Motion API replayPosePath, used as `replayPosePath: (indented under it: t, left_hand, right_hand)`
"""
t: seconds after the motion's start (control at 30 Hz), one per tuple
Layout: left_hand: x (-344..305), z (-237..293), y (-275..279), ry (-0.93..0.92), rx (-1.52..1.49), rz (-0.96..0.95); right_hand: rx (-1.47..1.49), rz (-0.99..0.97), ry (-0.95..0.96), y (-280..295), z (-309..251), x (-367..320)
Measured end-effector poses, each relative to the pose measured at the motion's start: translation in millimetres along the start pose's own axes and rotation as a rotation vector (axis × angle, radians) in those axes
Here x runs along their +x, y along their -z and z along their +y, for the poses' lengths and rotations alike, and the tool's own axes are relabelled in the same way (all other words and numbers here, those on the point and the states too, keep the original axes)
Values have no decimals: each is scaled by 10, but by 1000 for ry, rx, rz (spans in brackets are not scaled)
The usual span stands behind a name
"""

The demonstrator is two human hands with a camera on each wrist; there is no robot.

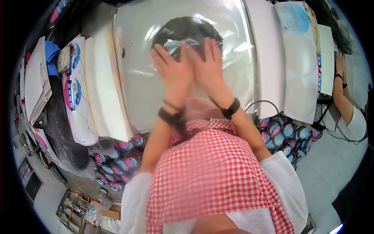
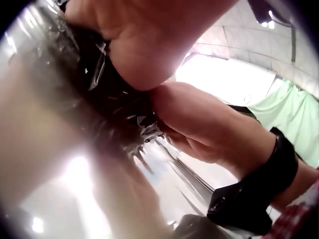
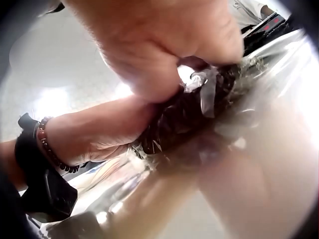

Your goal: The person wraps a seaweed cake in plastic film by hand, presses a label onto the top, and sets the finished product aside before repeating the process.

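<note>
A dark round pad (image 1: 187, 27) lies on a shiny, pale work surface (image 1: 140, 101), with clear plastic film over it. The left hand (image 1: 173, 72) rests its spread fingers on the near left part of the pad. Beside it, thumbs close together, the right hand (image 1: 210, 70) lies with straight fingers on the near right part. In the left wrist view, the left hand (image 2: 144, 40) is over the dark, film-covered material (image 2: 114, 94). The right wrist view has the right hand (image 3: 164, 45) against the wrinkled film and dark material (image 3: 174, 119).
Stacked pale sheets (image 1: 103, 82) stand left of the surface, beside printed sheets (image 1: 78, 124). More printed sheets (image 1: 300, 66) lie to the right. Many small round labelled items (image 1: 288, 134) hang or lie below the edge. Another person's arm (image 1: 343, 93) shows at far right.
</note>
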State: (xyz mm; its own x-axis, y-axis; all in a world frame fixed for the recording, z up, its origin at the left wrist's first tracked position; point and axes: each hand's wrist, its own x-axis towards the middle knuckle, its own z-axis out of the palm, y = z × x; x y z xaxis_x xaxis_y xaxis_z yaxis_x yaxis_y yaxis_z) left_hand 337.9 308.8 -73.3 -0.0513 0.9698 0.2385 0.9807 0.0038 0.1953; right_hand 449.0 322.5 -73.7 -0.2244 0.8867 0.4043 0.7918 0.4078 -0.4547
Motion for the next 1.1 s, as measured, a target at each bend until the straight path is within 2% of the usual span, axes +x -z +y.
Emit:
replayPosePath:
  t: [0.03, 0.07, 0.1, 0.13, 0.17, 0.2, 0.23, 0.27, 0.3, 0.33, 0.37, 0.43, 0.5, 0.53, 0.6, 0.63, 0.73, 0.77, 0.8, 0.83, 0.87, 0.9, 0.93, 0.97, 1.0, 1.03, 1.07, 1.1]
  left_hand:
    - [10, -11, -1, -66, -153, 59]
    - [27, 3, 109, -86, -410, -38]
    - [38, 40, 45, -64, -528, 87]
    - [23, 31, -135, -43, -654, 195]
    - [51, 1, -116, -31, -695, 90]
    - [81, -9, -82, -48, -610, 132]
    - [110, -12, -51, -61, -525, 175]
    - [130, 2, 0, -62, -318, 267]
    - [143, 23, 148, 7, -324, 253]
    - [123, 23, 61, 69, -411, 276]
    - [109, 7, 27, 51, -412, 250]
    - [81, -60, -35, 155, -945, 28]
    - [157, -61, -107, 162, -1122, -101]
    - [187, -82, -117, 131, -1019, -111]
    - [226, -124, 15, 48, -705, 53]
    - [306, -165, 265, -7, -486, 230]
    - [322, -271, 152, -94, -292, 362]
    - [291, -273, -26, -99, -374, 328]
    - [280, -219, -216, -117, -470, 284]
    - [302, -264, -169, -110, -503, 348]
    - [321, -228, -68, 57, -619, 165]
    - [349, -301, -151, -80, -565, 155]
    - [416, -354, 54, -75, -529, -93]
    - [526, -442, 48, -251, -469, 169]
    - [585, -456, 119, -294, -389, 172]
    - [592, -463, 78, -285, -405, 80]
    - [572, -500, -28, -331, -434, 56]
    - [530, -543, -70, -215, -623, -129]
  right_hand:
    - [227, -48, -33, 19, -7, 19]
    - [466, -101, -60, 35, -39, 45]
    - [562, -58, -291, 57, -108, 86]
    - [700, -38, -385, 81, -106, 132]
    - [583, -87, -326, 47, -40, 115]
    - [215, 15, 3, -1, -1, 126]
    - [291, -95, -87, 90, -93, 146]
    - [133, -60, -40, 97, -106, 146]
    - [-27, -18, 1, 100, -115, 150]
    - [15, -94, -22, 69, -47, 146]
    - [-2, -87, 0, 24, -8, 142]
    - [521, -119, -454, -18, -7, 160]
    - [715, -106, -597, 67, -26, 271]
    - [508, -140, -427, 51, 32, 269]
    - [89, -206, -101, 29, 233, 216]
    - [-201, -78, 83, 136, 51, 301]
    - [-134, -79, 139, -29, 265, 251]
    - [79, -91, 57, -31, 295, 250]
    - [172, -108, -118, -39, 289, 237]
    - [246, -114, -304, -1, 227, 296]
    - [133, -97, -98, -72, 397, 325]
    - [25, -196, -20, -93, 460, 344]
    - [-85, -206, 38, 18, 334, 427]
    - [-82, -145, 118, 72, 272, 540]
    - [-66, -113, 206, 117, 247, 615]
    - [28, -152, 194, 32, 343, 585]
    - [51, -132, 274, -9, 412, 599]
    - [156, -130, 187, -18, 400, 565]
